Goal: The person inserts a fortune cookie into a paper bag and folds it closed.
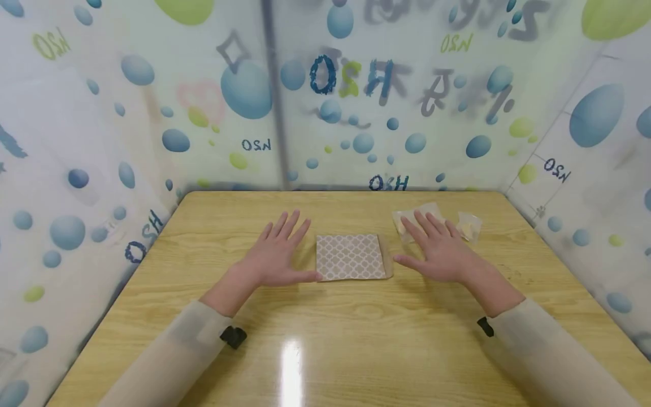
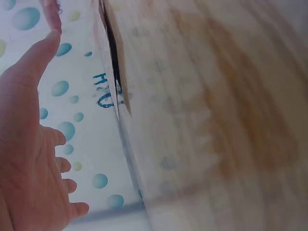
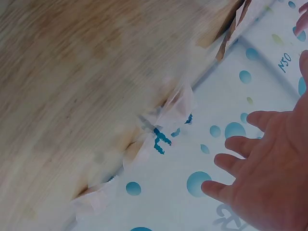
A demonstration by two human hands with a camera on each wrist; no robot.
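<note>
Packet (image 1: 350,257) flat on table (image 1: 356,339), between left hand (image 1: 274,261) and right hand (image 1: 443,253) (left thumb (image 1: 307,276) at its near-left corner, contact unclear). Left bag (image 1: 399,227) beyond right hand, partly covered by it. Right bag (image 1: 470,228) just right of that. Both right of packet, further back. Wall (image 1: 356,133) behind table.

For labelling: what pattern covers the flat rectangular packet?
The packet: white lattice on tan, clearest in head view.

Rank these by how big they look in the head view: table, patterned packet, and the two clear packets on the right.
1. Table
2. Patterned packet
3. Larger clear packet, partly hidden by the right hand
4. Smaller clear packet
</note>
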